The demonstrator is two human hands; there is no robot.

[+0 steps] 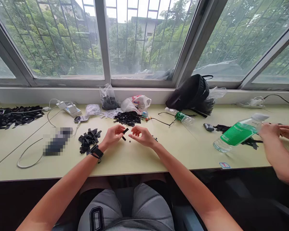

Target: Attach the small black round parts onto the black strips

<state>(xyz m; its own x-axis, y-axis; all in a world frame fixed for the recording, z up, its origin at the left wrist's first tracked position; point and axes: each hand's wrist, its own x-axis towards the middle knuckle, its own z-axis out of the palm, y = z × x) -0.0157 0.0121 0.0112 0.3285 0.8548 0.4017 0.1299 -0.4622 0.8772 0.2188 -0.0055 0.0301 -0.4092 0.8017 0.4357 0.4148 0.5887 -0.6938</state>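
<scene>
My left hand (113,136), with a black watch (96,152) on its wrist, pinches a short black strip (125,131). A second end of black material (124,138) shows just below the fingers; whether it is the same piece I cannot tell. My right hand (142,135) hovers beside it, thumb and curled fingers apart, with nothing visible between them. On the table under the gap between my hands lies a small dark round piece (129,141). More small pieces (155,138) are partly hidden behind my right wrist. A heap of black strips (89,140) lies left of my left hand.
Another pile of black strips (128,118) lies beyond my hands, before plastic bags (136,103). A water bottle (180,116) lies on its side near a black bag (189,92). At right, another person's hands (271,131) are near a green-labelled bottle (239,133). Cables (30,166) run left.
</scene>
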